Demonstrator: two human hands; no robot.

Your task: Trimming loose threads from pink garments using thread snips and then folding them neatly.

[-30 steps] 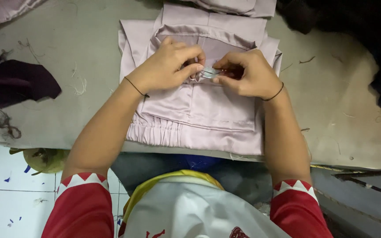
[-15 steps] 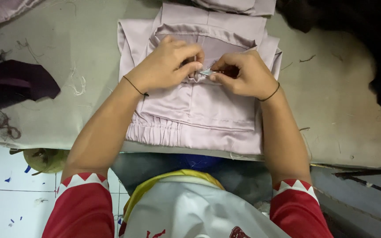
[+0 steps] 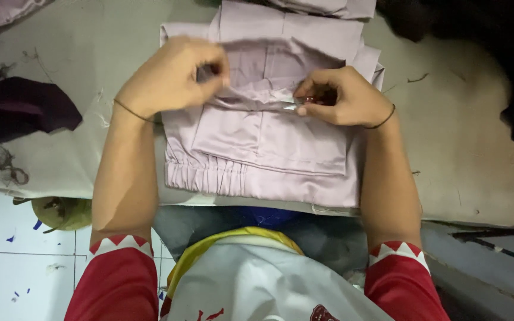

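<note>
A folded pale lilac garment [image 3: 269, 148] with an elastic gathered hem lies on a worn grey table [image 3: 465, 154] in front of me. My left hand [image 3: 171, 77] pinches and lifts a flap of the lilac cloth at the upper left. My right hand [image 3: 343, 95] grips small metal thread snips, whose blades [image 3: 290, 106] point left along a seam of the garment. Both wrists carry thin dark bands.
More lilac pieces [image 3: 328, 7] lie stacked beyond the garment. Dark cloth [image 3: 19, 110] sits at the left and a black heap [image 3: 507, 65] at the right. A yellowish object [image 3: 60, 213] sits on the white tiled floor [image 3: 7, 267] below the table edge.
My hands have parted: the left one has drawn the cloth flap up and leftward, while the right one with the snips stays at the seam.
</note>
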